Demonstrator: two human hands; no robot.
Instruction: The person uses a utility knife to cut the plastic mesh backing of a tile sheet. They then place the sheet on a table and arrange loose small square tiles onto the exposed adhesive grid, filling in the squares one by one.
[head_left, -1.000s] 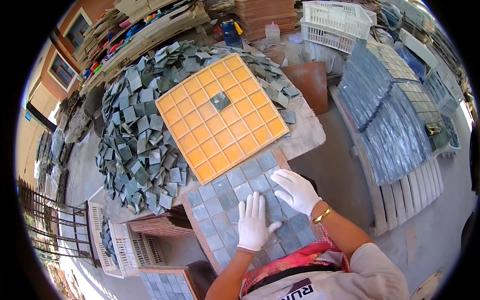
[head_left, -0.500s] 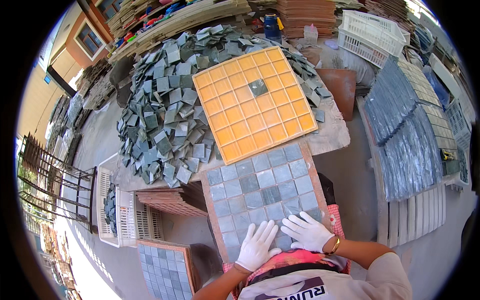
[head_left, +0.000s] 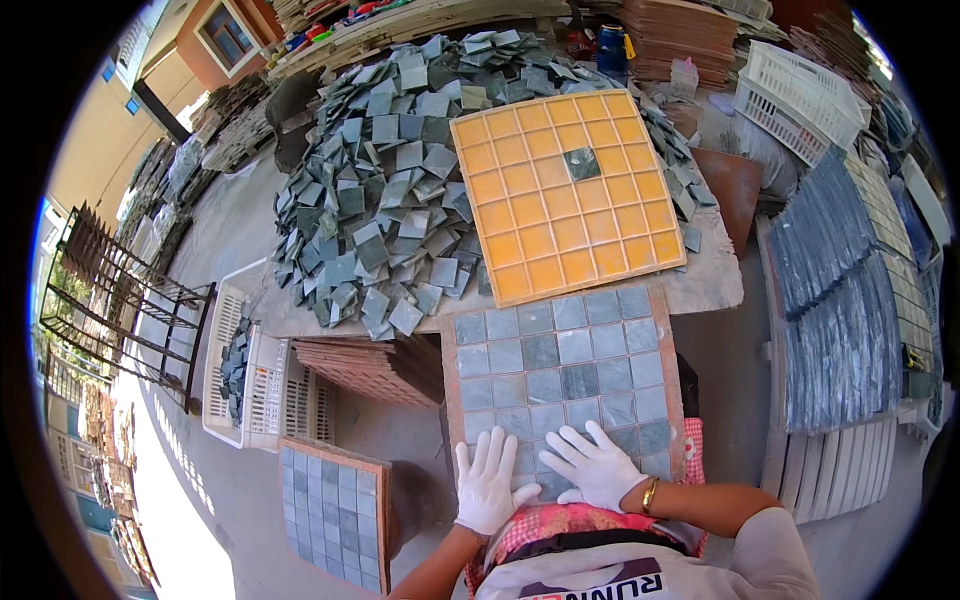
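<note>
My left hand, in a white glove, lies on the near left part of a grid of square grey-green stone tiles. Its fingers are stretched out and slightly spread. Beside it my right hand, gloved too, rests with fingers fanned over the near tiles; a gold bracelet circles that wrist. The tiles sit in rows on a reddish-brown board. Touching the board's far end, a yellow grid tray lies tilted on the table. One dark tile sits in one of its compartments.
A heap of loose tiles covers the table behind and left of the tray. White crates with tiles stand at left, near another tiled board. Stacked tile sheets rise at right; a blue jug stands at the back.
The whole view has shifted, so the surroundings appear further right. Both hands have slid leftward over the tiles, fingers still spread. The tray and tiles look unchanged.
</note>
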